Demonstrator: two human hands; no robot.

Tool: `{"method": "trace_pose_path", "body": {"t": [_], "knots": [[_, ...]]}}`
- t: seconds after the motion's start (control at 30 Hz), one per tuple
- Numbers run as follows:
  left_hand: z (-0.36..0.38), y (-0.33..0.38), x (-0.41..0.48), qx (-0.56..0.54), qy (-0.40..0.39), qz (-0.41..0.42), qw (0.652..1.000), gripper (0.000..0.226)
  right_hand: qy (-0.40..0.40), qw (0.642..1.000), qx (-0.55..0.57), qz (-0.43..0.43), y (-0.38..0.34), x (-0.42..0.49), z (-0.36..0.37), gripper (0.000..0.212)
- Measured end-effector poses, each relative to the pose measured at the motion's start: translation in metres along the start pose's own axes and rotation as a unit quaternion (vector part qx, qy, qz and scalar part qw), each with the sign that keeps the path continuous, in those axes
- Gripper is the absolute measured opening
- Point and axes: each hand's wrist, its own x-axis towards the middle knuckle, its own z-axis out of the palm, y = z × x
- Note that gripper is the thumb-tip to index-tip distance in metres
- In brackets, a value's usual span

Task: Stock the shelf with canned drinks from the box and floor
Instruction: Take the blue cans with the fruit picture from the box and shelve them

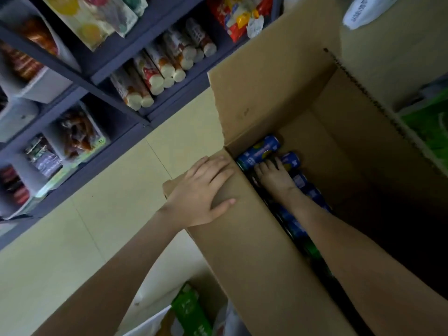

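No text can be read anywhere. The cans [260, 151] in the box [261, 93] bear pale label panels, the white bag [363, 10] dark print and the green pack [191, 309] white characters, all too blurred to make out.

1 cardboard box [266, 105]; 1 left hand [201, 190], 1 right hand [274, 177]; 2 blue cans [261, 151] clear, more in shadow, no. unclear.

I've got the left hand [201, 190] lying flat on the cardboard box [266, 98] flap at mid-frame, the right hand [275, 177] down inside touching the blue cans [260, 151], and a stocked shelf [116, 57] upper left.
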Motion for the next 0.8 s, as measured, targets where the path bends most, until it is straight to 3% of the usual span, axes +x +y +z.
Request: {"method": "trace_pose_path", "body": {"t": [0.13,0.27,0.4,0.57,0.63,0.7,0.8], "knots": [[-0.019,0.014,0.006,-0.013,-0.021,-0.06,0.998,0.063,0.016,0.977,0.199,0.068,0.023,-0.047,-0.041,0.067],[-0.06,0.067,0.036,-0.062,0.0,-0.134,0.989,0.06,0.162,0.898,0.377,0.157,0.045,-0.125,-0.114,0.071],[-0.12,0.167,0.079,-0.189,0.044,-0.112,0.975,0.071,0.302,0.818,0.432,0.23,0.066,-0.216,-0.198,0.076],[-0.211,0.3,0.108,-0.336,0.199,-0.046,0.92,0.062,0.464,0.729,0.439,0.246,0.111,-0.342,-0.288,0.065],[-0.248,0.344,0.119,-0.347,0.235,0.017,0.908,0.061,0.494,0.713,0.435,0.244,0.136,-0.394,-0.319,0.066],[-0.288,0.385,0.128,-0.361,0.216,0.082,0.904,0.053,0.519,0.713,0.415,0.224,0.163,-0.447,-0.345,0.067],[-0.345,0.438,0.137,-0.333,0.149,0.184,0.913,0.047,0.521,0.751,0.368,0.172,0.197,-0.526,-0.382,0.063]]}}
